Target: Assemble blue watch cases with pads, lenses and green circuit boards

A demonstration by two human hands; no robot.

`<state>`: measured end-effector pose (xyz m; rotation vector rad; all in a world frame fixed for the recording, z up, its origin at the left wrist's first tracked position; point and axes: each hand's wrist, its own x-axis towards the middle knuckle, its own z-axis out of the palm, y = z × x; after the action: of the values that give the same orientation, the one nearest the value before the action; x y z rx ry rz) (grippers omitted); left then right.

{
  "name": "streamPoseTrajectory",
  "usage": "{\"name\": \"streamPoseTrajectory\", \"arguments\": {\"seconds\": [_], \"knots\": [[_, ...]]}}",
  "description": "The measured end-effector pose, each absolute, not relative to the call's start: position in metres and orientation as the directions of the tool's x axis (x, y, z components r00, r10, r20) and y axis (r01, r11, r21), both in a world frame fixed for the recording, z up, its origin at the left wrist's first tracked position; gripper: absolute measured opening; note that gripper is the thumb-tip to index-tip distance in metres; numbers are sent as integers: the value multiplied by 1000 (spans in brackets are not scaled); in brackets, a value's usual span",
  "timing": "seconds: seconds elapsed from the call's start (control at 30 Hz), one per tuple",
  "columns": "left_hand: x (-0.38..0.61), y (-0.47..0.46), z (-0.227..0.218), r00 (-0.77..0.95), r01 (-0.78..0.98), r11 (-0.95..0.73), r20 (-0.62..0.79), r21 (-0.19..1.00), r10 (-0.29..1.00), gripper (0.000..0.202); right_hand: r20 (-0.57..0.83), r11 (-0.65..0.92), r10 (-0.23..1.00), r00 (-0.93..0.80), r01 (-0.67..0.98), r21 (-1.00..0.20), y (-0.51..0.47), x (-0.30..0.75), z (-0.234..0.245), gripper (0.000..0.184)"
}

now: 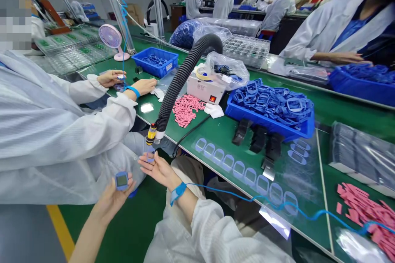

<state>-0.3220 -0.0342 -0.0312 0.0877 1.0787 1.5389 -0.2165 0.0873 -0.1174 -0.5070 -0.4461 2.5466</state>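
Blue square device (121,181), held in left-hand grip (114,200)

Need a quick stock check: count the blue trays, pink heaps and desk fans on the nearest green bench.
Blue trays: 3
Pink heaps: 2
Desk fan: 1
Total: 6

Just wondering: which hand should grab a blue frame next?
Right, probably: the right hand is open and closer to the blue tray, while the left hand holds a small blue-framed screen.
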Motion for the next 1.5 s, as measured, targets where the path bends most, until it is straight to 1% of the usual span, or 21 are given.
{"name": "streamPoseTrajectory", "arguments": {"seconds": [0.07, 0.1, 0.13, 0.23, 0.27, 0.4, 0.5, 0.6, 0.7, 0.77, 0.87, 0.97, 1.1, 1.2, 1.27, 1.37, 1.43, 1.5], "knots": [[-324, -7, -40, -290, -747, 135, -502, 651, 814, 48, -295, -832, 518, -803, -393, -392, 85, -214, -127, 35], [-322, 8, -46, -281, -748, 143, -505, 648, 816, 49, -312, -834, 519, -796, -390, -392, 84, -211, -133, 34], [-319, 22, -52, -276, -749, 149, -509, 646, 816, 45, -330, -832, 525, -784, -391, -394, 84, -207, -139, 33], [-304, 55, -70, -232, -755, 189, -525, 628, 819, 18, -380, -810, 570, -728, -420, -410, 87, -194, -156, 30], [-298, 60, -75, -216, -758, 204, -534, 620, 817, 14, -390, -800, 586, -710, -432, -416, 89, -190, -158, 30], [-291, 47, -83, -191, -765, 243, -570, 597, 799, 17, -377, -779, 615, -692, -458, -429, 101, -188, -147, 32], [-306, 17, -75, -238, -765, 224, -588, 604, 773, 29, -332, -788, 595, -733, -448, -422, 107, -198, -125, 34], [-328, -2, -62, -341, -759, 159, -593, 632, 730, 37, -311, -816, 543, -780, -402, -416, 104, -210, -110, 35], [-340, 2, -53, -429, -746, 83, -572, 661, 700, 32, -352, -838, 508, -786, -356, -414, 88, -209, -110, 35], [-336, 14, -52, -434, -740, 75, -561, 668, 705, 27, -409, -844, 509, -757, -347, -409, 72, -198, -115, 36], [-316, 36, -55, -369, -740, 142, -573, 658, 732, 27, -485, -849, 519, -703, -358, -389, 44, -167, -118, 42], [-283, 48, -55, -301, -745, 214, -604, 632, 738, 22, -513, -841, 540, -667, -406, -357, 18, -126, -104, 51], [-230, 43, -36, -197, -761, 285, -627, 583, 754, 28, -517, -793, 605, -606, -515, -325, -2, -66, -60, 45], [-187, 32, -10, -78, -775, 350, -630, 526, 773, 21, -500, -731, 671, -549, -602, -321, -1, -24, -19, 45], [-159, 25, 8, 25, -803, 367, -589, 469, 808, 13, -475, -667, 728, -494, -673, -321, 5, 2, 6, 43], [-121, 18, 34, 212, -827, 414, -471, 379, 856, 21, -384, -563, 810, -444, -773, -293, 16, 32, 34, 34], [-100, 16, 47, 308, -820, 455, -402, 347, 862, 18, -330, -517, 843, -425, -809, -279, 20, 47, 44, 32], [-83, 16, 57, 370, -817, 485, -360, 312, 856, 17, -314, -491, 859, -404, -825, -279, 19, 58, 50, 31]]}}
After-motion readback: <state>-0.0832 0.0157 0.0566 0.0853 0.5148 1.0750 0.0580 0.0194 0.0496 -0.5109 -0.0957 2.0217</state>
